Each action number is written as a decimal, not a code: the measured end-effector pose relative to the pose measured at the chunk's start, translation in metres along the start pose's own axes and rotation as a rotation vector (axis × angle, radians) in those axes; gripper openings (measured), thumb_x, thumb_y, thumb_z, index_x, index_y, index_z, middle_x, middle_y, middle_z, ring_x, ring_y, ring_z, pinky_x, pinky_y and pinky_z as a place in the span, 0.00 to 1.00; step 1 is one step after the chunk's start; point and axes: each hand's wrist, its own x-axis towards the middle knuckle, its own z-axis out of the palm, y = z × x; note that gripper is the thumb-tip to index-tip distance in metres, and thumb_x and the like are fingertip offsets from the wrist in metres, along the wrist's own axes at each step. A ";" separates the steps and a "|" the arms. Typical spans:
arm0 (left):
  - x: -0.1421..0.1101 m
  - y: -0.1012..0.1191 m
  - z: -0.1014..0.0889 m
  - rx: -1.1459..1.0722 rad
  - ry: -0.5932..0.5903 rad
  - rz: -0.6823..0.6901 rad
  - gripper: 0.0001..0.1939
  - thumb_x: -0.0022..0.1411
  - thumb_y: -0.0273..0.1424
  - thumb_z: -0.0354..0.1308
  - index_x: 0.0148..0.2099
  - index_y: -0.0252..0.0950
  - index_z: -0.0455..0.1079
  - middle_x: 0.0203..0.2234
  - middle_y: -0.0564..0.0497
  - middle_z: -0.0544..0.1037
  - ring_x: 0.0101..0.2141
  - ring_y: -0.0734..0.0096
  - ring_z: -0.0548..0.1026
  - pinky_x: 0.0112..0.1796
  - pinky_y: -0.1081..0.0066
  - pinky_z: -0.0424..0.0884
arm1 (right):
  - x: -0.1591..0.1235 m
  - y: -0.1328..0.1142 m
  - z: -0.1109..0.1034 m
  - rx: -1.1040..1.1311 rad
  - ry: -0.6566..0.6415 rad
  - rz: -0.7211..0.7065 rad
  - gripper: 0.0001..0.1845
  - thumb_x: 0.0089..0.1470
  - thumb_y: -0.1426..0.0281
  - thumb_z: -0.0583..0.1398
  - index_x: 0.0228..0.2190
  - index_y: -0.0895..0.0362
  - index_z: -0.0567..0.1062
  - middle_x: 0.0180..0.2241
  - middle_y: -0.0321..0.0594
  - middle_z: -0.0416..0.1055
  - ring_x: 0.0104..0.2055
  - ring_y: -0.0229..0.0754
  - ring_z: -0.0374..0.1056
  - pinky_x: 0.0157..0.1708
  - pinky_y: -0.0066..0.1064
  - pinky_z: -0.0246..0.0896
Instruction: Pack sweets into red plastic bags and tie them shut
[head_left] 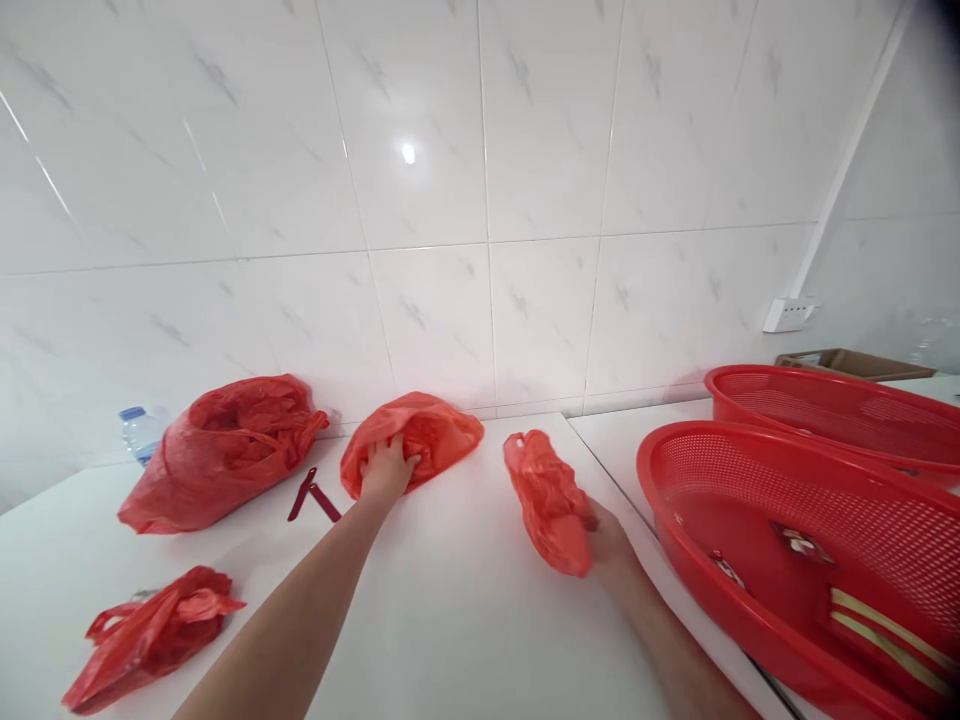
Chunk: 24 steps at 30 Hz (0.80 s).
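My left hand (387, 468) is at the mouth of a red plastic bag (450, 432) near the wall, its fingers curled into the crumpled plastic. My right hand (606, 537) grips a smaller crumpled red plastic bag (547, 505) above the white table; its fingertips are mostly hidden behind the plastic. To the left of my left hand lie two dark red flat strips (302, 495), set at an angle to each other. A large, full red plastic bag (217, 460) rests beyond them. Another red bag (154, 640) lies at the front left.
On the right stands a red perforated basket (675, 500) with several small packets inside. A second red basket (720, 395) is behind it. A clear bottle with a blue cap (139, 435) stands at the left. The tiled wall (427, 320) bounds the white table (435, 620).
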 end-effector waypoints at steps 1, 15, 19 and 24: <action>0.000 0.000 -0.003 0.009 0.063 0.019 0.24 0.57 0.34 0.53 0.54 0.31 0.63 0.56 0.30 0.62 0.59 0.36 0.55 0.50 0.43 0.56 | 0.000 -0.002 0.000 -0.027 0.021 -0.008 0.23 0.38 0.68 0.62 0.41 0.53 0.73 0.30 0.38 0.74 0.32 0.49 0.70 0.31 0.41 0.67; -0.115 0.081 0.039 0.036 -0.182 0.803 0.25 0.52 0.47 0.59 0.48 0.39 0.67 0.54 0.42 0.69 0.56 0.51 0.63 0.57 0.47 0.52 | -0.013 -0.002 0.009 -0.289 0.051 -0.210 0.23 0.48 0.68 0.58 0.47 0.53 0.64 0.45 0.42 0.68 0.46 0.47 0.67 0.44 0.40 0.66; -0.096 0.078 0.062 0.096 -0.044 0.445 0.15 0.60 0.32 0.54 0.50 0.36 0.67 0.58 0.37 0.63 0.60 0.42 0.55 0.52 0.35 0.51 | -0.011 0.002 0.006 -0.423 0.193 -0.212 0.14 0.48 0.66 0.58 0.39 0.53 0.67 0.43 0.42 0.67 0.42 0.45 0.67 0.36 0.37 0.69; -0.099 0.069 0.053 -0.254 0.070 0.449 0.25 0.64 0.36 0.49 0.62 0.39 0.53 0.61 0.39 0.57 0.62 0.53 0.53 0.57 0.48 0.53 | -0.014 0.003 0.011 -0.632 0.152 -0.410 0.21 0.51 0.71 0.55 0.49 0.54 0.66 0.52 0.45 0.62 0.53 0.48 0.61 0.49 0.41 0.64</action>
